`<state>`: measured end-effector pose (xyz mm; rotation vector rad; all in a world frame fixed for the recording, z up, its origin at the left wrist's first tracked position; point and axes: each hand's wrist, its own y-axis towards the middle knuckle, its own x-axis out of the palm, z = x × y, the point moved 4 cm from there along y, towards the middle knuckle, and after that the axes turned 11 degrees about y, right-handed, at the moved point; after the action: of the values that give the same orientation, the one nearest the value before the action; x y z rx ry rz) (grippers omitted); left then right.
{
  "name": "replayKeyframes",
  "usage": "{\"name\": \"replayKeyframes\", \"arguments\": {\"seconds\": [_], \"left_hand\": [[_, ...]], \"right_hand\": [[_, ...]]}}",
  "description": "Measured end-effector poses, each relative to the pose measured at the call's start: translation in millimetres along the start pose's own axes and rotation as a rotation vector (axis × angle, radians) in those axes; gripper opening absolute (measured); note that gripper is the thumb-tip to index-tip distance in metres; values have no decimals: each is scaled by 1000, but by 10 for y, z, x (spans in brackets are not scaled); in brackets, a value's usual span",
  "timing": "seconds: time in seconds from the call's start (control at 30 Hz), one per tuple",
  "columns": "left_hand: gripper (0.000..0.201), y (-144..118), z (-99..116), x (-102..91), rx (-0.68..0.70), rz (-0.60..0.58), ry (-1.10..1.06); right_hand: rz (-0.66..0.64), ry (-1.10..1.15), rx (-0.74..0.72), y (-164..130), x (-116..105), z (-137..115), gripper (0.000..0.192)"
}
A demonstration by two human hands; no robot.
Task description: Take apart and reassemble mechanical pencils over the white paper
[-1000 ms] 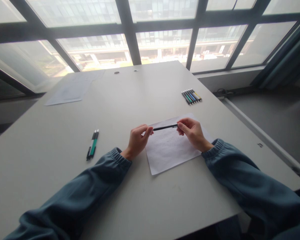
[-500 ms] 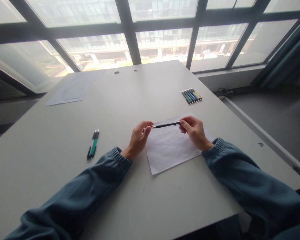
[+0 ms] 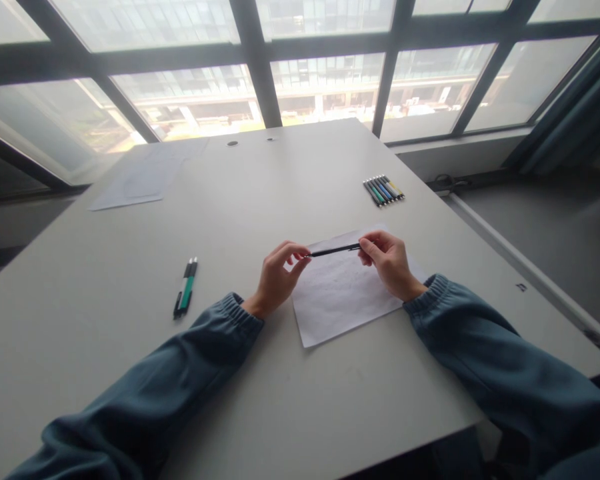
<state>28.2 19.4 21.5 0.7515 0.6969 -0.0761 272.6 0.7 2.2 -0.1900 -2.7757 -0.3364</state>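
Observation:
A dark pen [image 3: 336, 251] is held nearly level between my two hands, above a white sheet of paper [image 3: 340, 300]. The thumb and fingertips of my left hand [image 3: 279, 275] pinch its tip end. My right hand [image 3: 387, 261] grips the other end between thumb and curled fingers. Off to the left of my left hand, two pens [image 3: 185, 288] lie side by side on the white table, one with a green section and the other with a white one.
Several pens [image 3: 384, 191] with coloured sections lie in a row beyond my right hand. Sheets of paper [image 3: 135, 177] rest at the table's far left. The white table [image 3: 260, 200] reaches to large windows. A small dark mark [image 3: 521, 287] is near its right edge.
My left hand's thumb and fingers have shifted slightly right and closed onto the pen's tip. My right hand and the other pens stay put.

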Motion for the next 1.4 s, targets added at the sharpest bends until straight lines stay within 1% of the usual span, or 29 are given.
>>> {"name": "replayKeyframes", "arguments": {"seconds": [0.17, 0.27, 0.37, 0.5, 0.63, 0.73, 0.87, 0.93, 1.03, 1.1, 1.2, 1.4], "left_hand": [[10, 9, 25, -4, -17, 3, 1], [13, 8, 28, -4, -23, -8, 6], [21, 0, 23, 3, -18, -46, -3], [39, -13, 3, 13, -37, -88, 2], [54, -25, -6, 14, -58, -91, -23], [58, -30, -12, 10, -96, -87, -52], [46, -19, -8, -3, -134, -84, -90], [39, -13, 7, -15, -127, -66, -93], [25, -13, 42, -40, -87, -8, -88], [23, -16, 65, -49, -57, 25, -88], [20, -16, 81, -37, -29, 25, -95], [11, -2, 35, -36, -56, 59, -46]], "right_hand": [[-1, -5, -1, 7, 3, 2, 27], [-4, -12, 3, 4, 7, 6, 27], [-17, -8, 2, -3, 12, 6, 26], [-27, -11, 1, -12, 16, -3, 27], [-29, -7, 6, -16, 19, -12, 27], [-31, 1, 9, -17, 18, -13, 26], [-32, 5, -1, -17, 15, -22, 24], [-27, -5, -2, -16, 14, -30, 25], [-22, -16, -4, -17, 12, -42, 26], [-17, -19, -7, -17, 8, -47, 26], [-8, -25, -13, -16, 0, -52, 26], [1, -17, -24, -10, -1, -85, 22]]}}
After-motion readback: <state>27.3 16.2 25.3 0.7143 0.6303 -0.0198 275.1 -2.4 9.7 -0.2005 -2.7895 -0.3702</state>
